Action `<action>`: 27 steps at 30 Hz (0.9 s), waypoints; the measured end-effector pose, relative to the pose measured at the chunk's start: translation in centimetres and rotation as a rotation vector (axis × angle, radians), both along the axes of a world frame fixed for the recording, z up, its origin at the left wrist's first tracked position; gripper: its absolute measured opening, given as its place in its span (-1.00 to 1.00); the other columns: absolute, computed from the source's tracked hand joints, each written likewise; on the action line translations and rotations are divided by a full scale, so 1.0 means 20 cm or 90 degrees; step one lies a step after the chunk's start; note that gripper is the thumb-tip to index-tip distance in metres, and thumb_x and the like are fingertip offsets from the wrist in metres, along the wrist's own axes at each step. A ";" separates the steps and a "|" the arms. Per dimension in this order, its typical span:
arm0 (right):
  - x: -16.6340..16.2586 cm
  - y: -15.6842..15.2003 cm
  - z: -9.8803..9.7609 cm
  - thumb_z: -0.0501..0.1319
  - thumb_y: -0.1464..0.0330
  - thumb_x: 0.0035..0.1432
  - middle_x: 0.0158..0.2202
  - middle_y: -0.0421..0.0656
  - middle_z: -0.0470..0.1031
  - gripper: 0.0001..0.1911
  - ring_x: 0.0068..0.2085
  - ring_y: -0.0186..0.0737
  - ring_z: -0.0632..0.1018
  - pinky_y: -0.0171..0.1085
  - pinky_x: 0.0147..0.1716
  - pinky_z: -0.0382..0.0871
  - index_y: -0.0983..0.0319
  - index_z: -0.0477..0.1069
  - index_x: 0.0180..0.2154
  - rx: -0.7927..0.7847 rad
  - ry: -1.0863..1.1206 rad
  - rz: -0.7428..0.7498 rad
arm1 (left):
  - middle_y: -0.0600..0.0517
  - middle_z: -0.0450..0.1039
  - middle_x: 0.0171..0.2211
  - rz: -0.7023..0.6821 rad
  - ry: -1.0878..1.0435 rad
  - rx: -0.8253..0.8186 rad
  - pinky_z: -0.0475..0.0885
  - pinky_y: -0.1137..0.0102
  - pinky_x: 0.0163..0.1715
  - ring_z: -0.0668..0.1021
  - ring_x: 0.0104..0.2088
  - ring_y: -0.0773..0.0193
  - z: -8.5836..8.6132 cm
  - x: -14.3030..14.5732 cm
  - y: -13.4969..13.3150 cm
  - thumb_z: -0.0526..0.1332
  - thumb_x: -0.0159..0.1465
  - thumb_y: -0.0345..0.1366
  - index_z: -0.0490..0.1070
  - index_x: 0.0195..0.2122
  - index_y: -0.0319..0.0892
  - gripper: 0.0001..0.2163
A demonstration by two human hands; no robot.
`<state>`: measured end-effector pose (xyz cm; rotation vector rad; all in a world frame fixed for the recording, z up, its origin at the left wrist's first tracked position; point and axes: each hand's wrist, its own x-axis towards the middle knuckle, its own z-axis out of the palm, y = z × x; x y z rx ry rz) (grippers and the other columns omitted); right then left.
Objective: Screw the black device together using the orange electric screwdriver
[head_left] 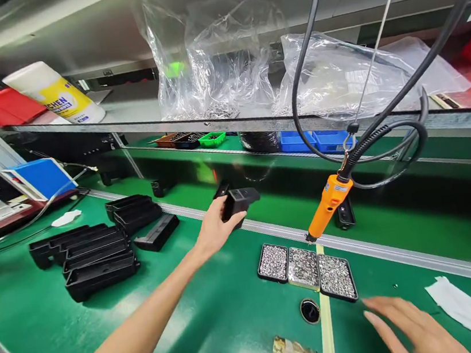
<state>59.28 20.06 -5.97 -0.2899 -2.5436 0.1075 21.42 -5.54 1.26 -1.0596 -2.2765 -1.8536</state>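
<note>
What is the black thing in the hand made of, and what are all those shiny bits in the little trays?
The black part in the left hand looks like moulded plastic: dull matte black with sharp, boxy edges. The shiny bits in the three small trays look like metal, probably screws or similar small hardware: silvery and glinting, though too small to tell exactly.

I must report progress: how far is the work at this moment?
Done: nothing visibly finished. In hand: the left hand holds one black part above the green table. Left: stacked black trays wait; the orange screwdriver hangs unused; the right hand is empty.
</note>
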 end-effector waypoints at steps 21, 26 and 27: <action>-0.35 0.00 -0.01 0.09 -0.09 0.44 -0.32 -0.18 0.48 -0.47 -0.35 -0.29 0.48 -0.27 -0.38 0.34 0.20 0.55 -0.16 -0.127 -0.082 -0.132 | -0.02 0.56 -0.08 0.039 -0.497 0.390 0.62 0.33 -0.17 0.62 -0.08 0.14 -0.35 0.60 0.00 0.51 0.16 -0.05 0.50 -0.03 -0.13 -0.56; -0.17 -0.19 0.15 0.17 -0.09 0.38 -0.48 -0.29 0.42 -0.58 -0.55 -0.32 0.39 -0.26 -0.47 0.36 0.08 0.56 -0.18 -0.199 -0.020 -0.065 | -0.01 0.57 -0.11 0.052 -0.473 0.378 0.62 0.27 -0.11 0.63 -0.09 0.12 -0.35 0.59 -0.01 0.50 0.20 -0.05 0.49 -0.05 -0.13 -0.59; -0.11 -0.25 0.18 0.21 -0.07 0.36 -0.45 -0.29 0.46 -0.62 -0.55 -0.31 0.42 -0.25 -0.45 0.41 0.05 0.56 -0.20 -0.208 -0.029 -0.027 | -0.02 0.57 -0.11 0.052 -0.470 0.378 0.62 0.25 -0.10 0.63 -0.09 0.12 -0.35 0.59 -0.01 0.49 0.20 -0.06 0.49 -0.05 -0.13 -0.60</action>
